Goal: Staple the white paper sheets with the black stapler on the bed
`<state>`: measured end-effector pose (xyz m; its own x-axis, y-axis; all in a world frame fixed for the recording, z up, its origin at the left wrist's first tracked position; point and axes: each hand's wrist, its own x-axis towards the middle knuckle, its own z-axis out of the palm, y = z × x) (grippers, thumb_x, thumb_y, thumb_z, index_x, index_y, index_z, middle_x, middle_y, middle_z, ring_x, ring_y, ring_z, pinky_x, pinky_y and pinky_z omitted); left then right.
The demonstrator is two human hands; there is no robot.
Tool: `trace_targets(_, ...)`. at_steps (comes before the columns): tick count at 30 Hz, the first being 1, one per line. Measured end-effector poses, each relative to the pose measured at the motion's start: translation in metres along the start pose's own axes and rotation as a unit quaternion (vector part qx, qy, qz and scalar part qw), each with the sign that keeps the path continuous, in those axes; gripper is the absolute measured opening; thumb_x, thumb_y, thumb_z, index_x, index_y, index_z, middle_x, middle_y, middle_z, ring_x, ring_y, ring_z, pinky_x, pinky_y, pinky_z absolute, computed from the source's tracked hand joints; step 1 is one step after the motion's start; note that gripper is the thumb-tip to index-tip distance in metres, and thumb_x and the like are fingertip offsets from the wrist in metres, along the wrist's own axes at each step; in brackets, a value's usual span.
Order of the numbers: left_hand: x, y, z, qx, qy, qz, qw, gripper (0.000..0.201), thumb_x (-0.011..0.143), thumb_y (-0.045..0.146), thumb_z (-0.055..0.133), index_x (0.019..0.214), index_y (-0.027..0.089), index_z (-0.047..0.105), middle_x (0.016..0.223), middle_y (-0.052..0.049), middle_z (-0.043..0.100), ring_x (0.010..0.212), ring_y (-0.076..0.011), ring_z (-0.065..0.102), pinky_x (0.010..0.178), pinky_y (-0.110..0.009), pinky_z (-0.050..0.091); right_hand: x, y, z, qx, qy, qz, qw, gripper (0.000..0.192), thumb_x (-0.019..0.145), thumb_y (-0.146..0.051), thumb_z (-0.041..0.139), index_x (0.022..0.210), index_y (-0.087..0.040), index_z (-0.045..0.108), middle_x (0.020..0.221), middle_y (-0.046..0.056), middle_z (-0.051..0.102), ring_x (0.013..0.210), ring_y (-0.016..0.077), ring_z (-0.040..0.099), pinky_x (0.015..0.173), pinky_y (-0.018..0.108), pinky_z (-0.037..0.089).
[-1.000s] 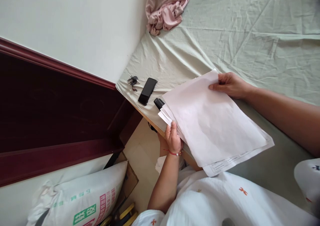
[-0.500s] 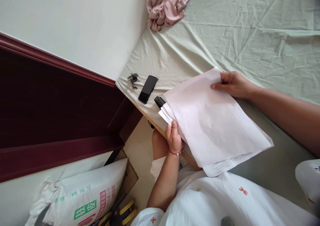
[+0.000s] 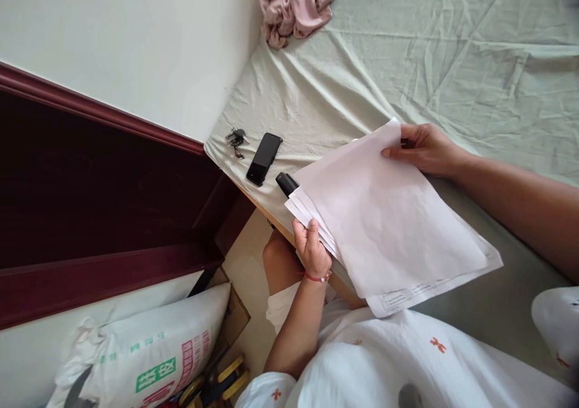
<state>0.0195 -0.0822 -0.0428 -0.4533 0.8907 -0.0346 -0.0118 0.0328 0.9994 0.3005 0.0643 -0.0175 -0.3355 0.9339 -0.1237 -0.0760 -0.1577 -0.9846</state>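
Observation:
Several white paper sheets (image 3: 384, 215) lie over my lap and the bed's edge, the top one blank and a printed one showing beneath at the lower edge. My right hand (image 3: 420, 149) pinches the top sheet's upper right corner between thumb and fingers. At the left side, my left hand (image 3: 313, 248) has its fingers closed on the fanned edges of the sheets, its thumb on top. A black object (image 3: 286, 184) pokes out from behind the papers; most of it is hidden.
On the green bedsheet (image 3: 434, 82) are a black phone (image 3: 264, 158) and a bunch of keys (image 3: 236, 140). Pink cloth (image 3: 298, 7) is bunched by the wall. A dark red wooden panel (image 3: 99, 179) stands left, with a white printed sack (image 3: 154, 348) below.
The sheets at the left edge are fanned out further, and the top sheet and the one under it are more offset at the lower right. My left fingers have loosened slightly.

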Motion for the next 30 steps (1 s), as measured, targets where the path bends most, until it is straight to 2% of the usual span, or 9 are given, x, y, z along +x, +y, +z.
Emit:
trace_targets(5,0.001,0.0038,0.0009,0.005,-0.001,0.019,1.0,0.049,0.095,0.047,0.072,0.137,0.025,0.06,0.131,-0.008,0.072,0.119,-0.0209,0.069,0.109,-0.033,0.051,0.0,0.001,-0.0027,-0.03,0.0,0.008,1.0,0.045,0.076,-0.053,0.09,0.11,-0.025,0.083,0.097,0.006,0.081,0.099,0.0321,0.078,0.083,0.046,0.068)
trace_targets(9,-0.0002,0.0078,0.0029,0.001,-0.013,0.006,1.0,0.036,0.096,0.046,0.071,0.124,0.023,0.067,0.12,-0.007,0.075,0.116,-0.0212,0.07,0.107,-0.032,0.051,0.0008,0.0034,-0.0037,-0.05,0.011,-0.004,0.999,0.037,0.08,-0.047,0.087,0.109,-0.025,0.082,0.098,0.006,0.081,0.099,0.0321,0.077,0.083,0.047,0.067)
trace_targets(12,-0.0003,0.0068,0.0025,0.016,-0.014,0.0,1.0,0.035,0.095,0.049,0.071,0.119,0.022,0.071,0.12,-0.007,0.077,0.118,-0.0231,0.07,0.108,-0.033,0.051,0.0012,0.004,-0.0039,-0.071,0.016,-0.01,0.997,0.035,0.08,-0.045,0.087,0.108,-0.026,0.082,0.104,0.005,0.081,0.098,0.0321,0.077,0.082,0.046,0.067)
trace_targets(21,-0.0002,0.0056,0.002,0.03,-0.025,0.011,0.999,0.046,0.094,0.046,0.073,0.134,0.022,0.07,0.133,-0.008,0.076,0.131,-0.027,0.067,0.115,-0.037,0.049,0.001,0.0009,-0.0031,-0.116,0.025,-0.022,0.993,0.038,0.079,-0.049,0.087,0.107,-0.026,0.083,0.101,0.005,0.081,0.096,0.0319,0.076,0.079,0.045,0.067)
trace_targets(30,-0.0016,0.0031,0.0024,0.013,-0.02,0.012,1.0,0.047,0.096,0.046,0.072,0.138,0.024,0.069,0.137,-0.008,0.075,0.136,-0.0276,0.065,0.12,-0.038,0.046,-0.0006,0.0,-0.0002,-0.125,0.058,-0.036,0.99,0.023,0.08,-0.041,0.084,0.096,-0.026,0.08,0.093,0.004,0.078,0.096,0.0315,0.075,0.077,0.042,0.065)
